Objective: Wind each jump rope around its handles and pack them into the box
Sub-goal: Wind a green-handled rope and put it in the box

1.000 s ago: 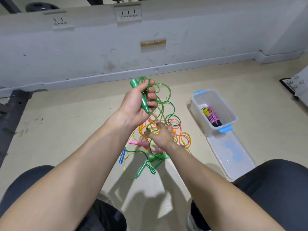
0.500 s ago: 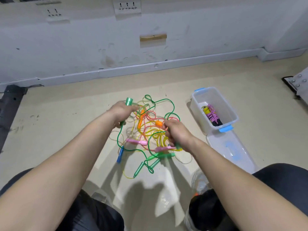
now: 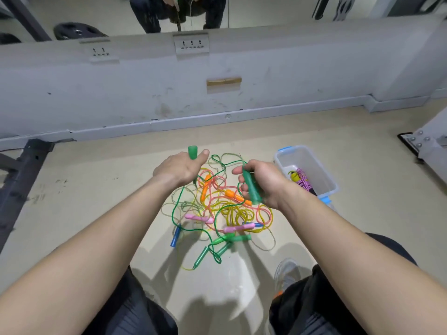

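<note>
My left hand (image 3: 180,166) grips a green jump-rope handle (image 3: 192,152), its top poking out above the fist. My right hand (image 3: 262,182) grips a second green handle (image 3: 252,189) that slants down across the palm. A thin green cord (image 3: 225,165) arcs between the two hands and trails into the tangled pile of ropes (image 3: 217,211) on the floor below them, with orange, pink, blue and green handles. The clear plastic box (image 3: 312,163) with blue clips stands to the right, holding a wound purple rope with a yellow handle (image 3: 300,178).
A grey wall base (image 3: 217,117) with sockets runs across behind the pile. A black metal frame (image 3: 21,175) lies at the left and a bolted grey bracket (image 3: 423,141) at the right. My knees and a shoe (image 3: 285,272) are at the bottom.
My left hand came down from chest height to just above the pile. My right hand picked a second green handle out of the tangle and lifted it.
</note>
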A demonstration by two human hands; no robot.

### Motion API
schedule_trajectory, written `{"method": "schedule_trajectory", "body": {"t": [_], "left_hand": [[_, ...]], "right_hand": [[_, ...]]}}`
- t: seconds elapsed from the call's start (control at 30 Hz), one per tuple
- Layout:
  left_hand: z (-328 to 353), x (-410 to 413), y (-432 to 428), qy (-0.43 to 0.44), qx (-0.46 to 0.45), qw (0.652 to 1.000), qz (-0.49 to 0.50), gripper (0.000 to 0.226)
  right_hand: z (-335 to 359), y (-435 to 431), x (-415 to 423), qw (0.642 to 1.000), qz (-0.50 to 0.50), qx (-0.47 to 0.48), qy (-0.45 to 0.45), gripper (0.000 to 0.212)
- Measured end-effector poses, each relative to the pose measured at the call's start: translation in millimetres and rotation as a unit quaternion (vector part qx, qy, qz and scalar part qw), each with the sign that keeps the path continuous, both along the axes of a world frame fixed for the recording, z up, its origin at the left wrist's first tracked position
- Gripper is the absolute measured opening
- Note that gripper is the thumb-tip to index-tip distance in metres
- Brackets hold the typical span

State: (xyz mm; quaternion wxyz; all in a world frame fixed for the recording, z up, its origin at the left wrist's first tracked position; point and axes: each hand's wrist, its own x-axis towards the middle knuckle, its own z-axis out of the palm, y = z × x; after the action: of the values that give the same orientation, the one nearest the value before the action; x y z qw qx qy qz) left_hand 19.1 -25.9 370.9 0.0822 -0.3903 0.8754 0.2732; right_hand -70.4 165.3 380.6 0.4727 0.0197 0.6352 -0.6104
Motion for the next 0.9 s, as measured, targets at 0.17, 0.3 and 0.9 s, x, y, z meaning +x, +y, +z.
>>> {"method": "schedule_trajectory", "body": {"t": [0.17, 0.3, 0.9], "left_hand": [[-4, 14, 26, 0.175, 0.214, 0.961, -0.015, 0.043], [-24, 28, 43, 0.25, 0.176, 0.949, -0.08, 0.028], [-62, 37, 54, 0.292, 0.434, 0.837, 0.163, 0.028]], "right_hand": [[-4, 0, 17, 0.995, 0.083, 0.049, 0.024, 0.013], [-17, -4, 22, 0.997, 0.069, 0.039, -0.018, 0.015], [-73, -11, 29, 0.999, 0.001, -0.029, 0.046, 0.023]]}}
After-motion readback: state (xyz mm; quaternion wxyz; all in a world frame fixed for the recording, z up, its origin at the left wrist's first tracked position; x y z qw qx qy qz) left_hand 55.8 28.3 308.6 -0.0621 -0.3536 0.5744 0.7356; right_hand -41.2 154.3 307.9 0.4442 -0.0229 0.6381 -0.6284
